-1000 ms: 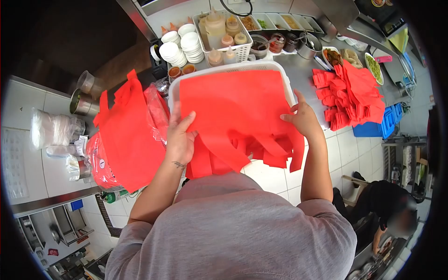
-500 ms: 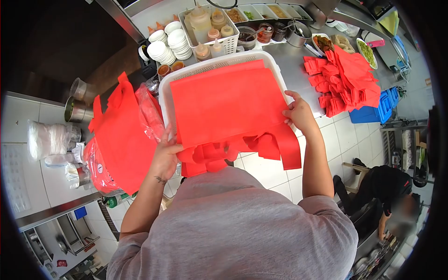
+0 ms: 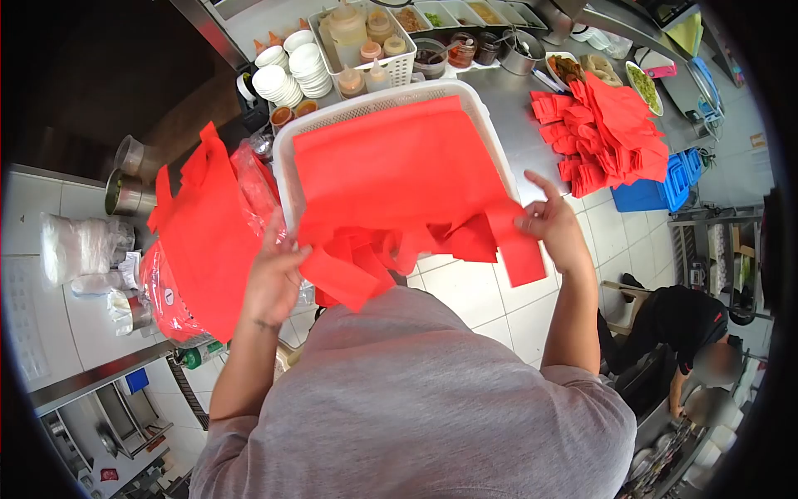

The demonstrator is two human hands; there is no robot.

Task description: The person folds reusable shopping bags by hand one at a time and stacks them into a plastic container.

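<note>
A red fabric bag (image 3: 391, 162) lies flat over the white plastic basket (image 3: 490, 125) in front of me, with its handle strips hanging toward my body. At its near left corner is my left hand (image 3: 277, 270), open, thumb and fingers apart beside a loose handle flap. My right hand (image 3: 553, 220) is by the near right corner, its index finger stretched out. Its thumb lies at the edge of the right handle strip, and the fingers are spread. Whether other bags lie under the top one, I cannot tell.
More red bags (image 3: 204, 241) lie at the left, partly in clear plastic, and a red pile (image 3: 607, 137) sits on the right counter. Sauce bottles (image 3: 353, 37), white bowls (image 3: 278, 83) and food trays line the back. A co-worker (image 3: 682, 324) bends at lower right.
Both hands have moved outward from the bag's sides, and their fingers have spread. The bag's near edge and handles have shifted, with the left flap fanned out. The view has moved slightly.
</note>
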